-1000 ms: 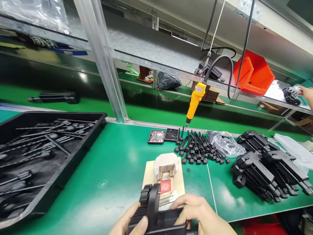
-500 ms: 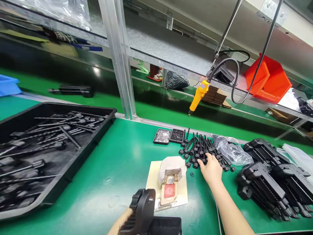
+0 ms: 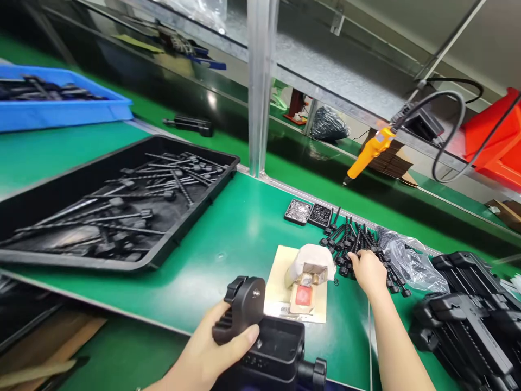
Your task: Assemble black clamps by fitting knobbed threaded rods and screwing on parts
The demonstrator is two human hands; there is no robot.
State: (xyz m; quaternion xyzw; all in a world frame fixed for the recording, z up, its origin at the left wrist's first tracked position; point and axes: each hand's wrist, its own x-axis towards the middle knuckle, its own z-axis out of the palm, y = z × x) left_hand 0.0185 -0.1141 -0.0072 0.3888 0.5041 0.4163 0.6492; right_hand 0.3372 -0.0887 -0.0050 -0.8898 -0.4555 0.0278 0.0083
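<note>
My left hand (image 3: 217,347) is closed round a black plastic housing (image 3: 264,339) held at the near edge of the green bench; the thumb lies over its ribbed round end. My right hand (image 3: 368,270) reaches forward onto a pile of black threaded rods with knobs (image 3: 354,244), its fingers curled among them. What the fingers hold, if anything, is hidden. Between the two hands lies a beige pad with a small fixture (image 3: 306,278) that has a red square and a white wrapped top.
A large black tray of long rods (image 3: 118,206) fills the left. Two small trays of screws (image 3: 309,213) stand behind the pile. A yellow electric screwdriver (image 3: 368,155) hangs above. Stacked black housings (image 3: 468,304), a clear bag (image 3: 411,260), a blue bin (image 3: 52,103) and an upright aluminium post (image 3: 260,87) surround.
My right hand left the black housing and reached to the pile of knobbed rods. My left hand keeps the housing. The view has swung left, bringing the blue bin in.
</note>
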